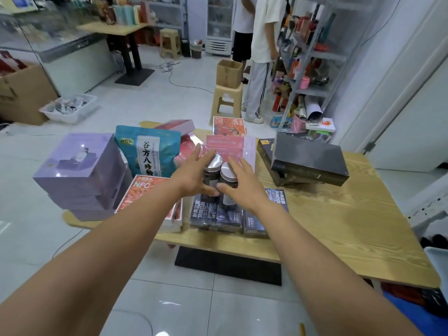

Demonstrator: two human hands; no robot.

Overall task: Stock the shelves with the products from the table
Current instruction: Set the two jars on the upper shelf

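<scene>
2 dark silver-lidded jars (228, 174) are clasped by the left hand (191, 175) and right hand (242, 185); a lift towards the grey metal shelves (315, 55) is judged next.

Bright even light, floor glare, warped edges
</scene>
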